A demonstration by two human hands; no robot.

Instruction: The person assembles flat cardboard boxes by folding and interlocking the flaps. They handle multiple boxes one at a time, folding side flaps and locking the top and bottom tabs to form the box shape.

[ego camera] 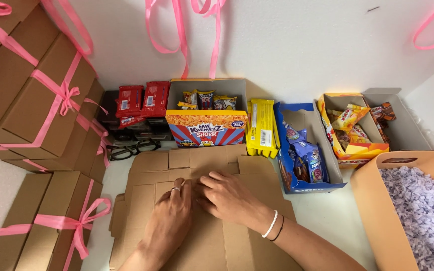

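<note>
A stack of flat, unfolded brown cardboard box blanks (151,175) lies on the white surface in front of me. My left hand (169,221), with a ring on one finger, rests palm down on the top blank. My right hand (229,198), with a white and a black band at the wrist, presses on the same blank just to the right, fingertips touching the left hand. Neither hand grips anything; both lie flat with fingers loosely together.
Closed brown boxes tied with pink ribbon (41,95) stack at the left. Open snack cartons line the wall: red packets (141,100), a striped carton (207,125), yellow packs (261,128), a blue carton (305,150), a yellow carton (352,125). A tan tub of paper shreds (418,211) sits right. Black glasses (134,148).
</note>
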